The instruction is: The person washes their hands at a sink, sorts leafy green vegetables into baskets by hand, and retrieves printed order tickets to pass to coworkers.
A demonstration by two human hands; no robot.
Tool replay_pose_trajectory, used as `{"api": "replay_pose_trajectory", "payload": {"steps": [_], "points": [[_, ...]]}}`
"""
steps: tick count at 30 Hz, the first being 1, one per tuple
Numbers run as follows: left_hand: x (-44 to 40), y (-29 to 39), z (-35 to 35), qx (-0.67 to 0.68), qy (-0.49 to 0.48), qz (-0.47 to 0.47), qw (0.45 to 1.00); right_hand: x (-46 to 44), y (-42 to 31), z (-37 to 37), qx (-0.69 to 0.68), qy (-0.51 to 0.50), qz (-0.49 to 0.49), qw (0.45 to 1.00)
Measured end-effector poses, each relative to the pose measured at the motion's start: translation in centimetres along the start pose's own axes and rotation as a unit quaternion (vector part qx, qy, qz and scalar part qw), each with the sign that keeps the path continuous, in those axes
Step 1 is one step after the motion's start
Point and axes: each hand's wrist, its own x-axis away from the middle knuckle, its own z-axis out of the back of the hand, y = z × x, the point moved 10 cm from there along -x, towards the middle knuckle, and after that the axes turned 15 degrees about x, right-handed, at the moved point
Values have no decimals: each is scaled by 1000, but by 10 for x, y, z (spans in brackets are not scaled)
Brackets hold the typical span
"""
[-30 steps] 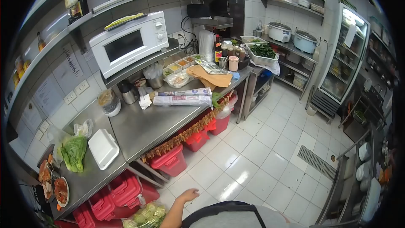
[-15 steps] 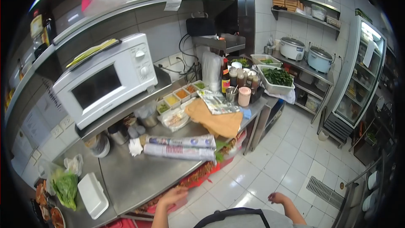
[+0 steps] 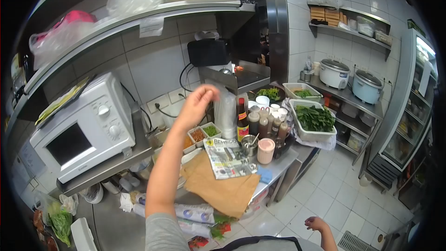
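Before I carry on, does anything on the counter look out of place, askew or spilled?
Slightly: the brown sheet lies skewed, one corner seeming to stick out past the front edge of the counter, where it could get snagged. A printed sheet lies partly over it. I see no clear spill or damage.

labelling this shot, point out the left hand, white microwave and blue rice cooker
Left hand [image 3: 200, 100]: head view, middle of the hand
White microwave [image 3: 88, 130]: head view, front beside the window
Blue rice cooker [image 3: 367, 89]: head view, body

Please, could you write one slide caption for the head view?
Left hand raised at a kitchen counter crowded with bottles and printed paper; right hand held low.
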Motion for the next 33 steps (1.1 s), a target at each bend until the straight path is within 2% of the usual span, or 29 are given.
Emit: {"api": "replay_pose_trajectory", "payload": {"steps": [1, 2, 5, 6, 9, 11, 13, 14, 17, 18, 21, 24, 26, 27, 30, 33], "points": [[-22, 6, 7, -27, 26, -27, 999, -21, -16, 14, -4, -12, 26, 1000], [-43, 0, 20, -88, 39, -16, 995, -41, -32, 29, -2, -10, 49, 999], [-98, -4, 61, -152, 117, -62, 979, -92, -89, 75, 64, 19, 132, 989], [-117, -6, 73, -173, 135, -56, 974, -87, -122, 94, 29, 14, 142, 989], [-177, -13, 110, -257, 178, -54, 948, -116, -159, 131, -19, 11, 190, 982], [-218, -27, 143, -304, 230, -27, 924, -115, -169, 156, -27, 33, 185, 982], [-254, -32, 166, -380, 280, -74, 878, -116, -166, 180, -49, 46, 182, 981], [-268, -38, 165, -362, 262, -46, 894, -118, -161, 188, -78, 45, 176, 980], [-304, -83, 196, -366, 318, 101, 868, -112, -145, 217, -112, 53, 121, 985], [-317, -88, 203, -441, 328, 69, 832, -113, -140, 225, -123, 52, 112, 985], [-344, -112, 223, -483, 348, 99, 797, -129, -131, 251, -145, 44, 100, 983], [-356, -120, 227, -492, 265, 117, 821, -158, -145, 285, -132, 26, 137, 981], [-346, -116, 227, -362, 317, 87, 872, -181, -170, 312, -112, 20, 191, 975], [-338, -111, 223, -296, 341, 68, 890, -187, -192, 327, -86, 24, 233, 968], [-323, -74, 190, -247, 344, -16, 906, -187, -280, 377, -15, 32, 367, 930], [-300, -54, 138, -192, 302, 17, 934, -155, -384, 407, 77, -25, 495, 865]]}}
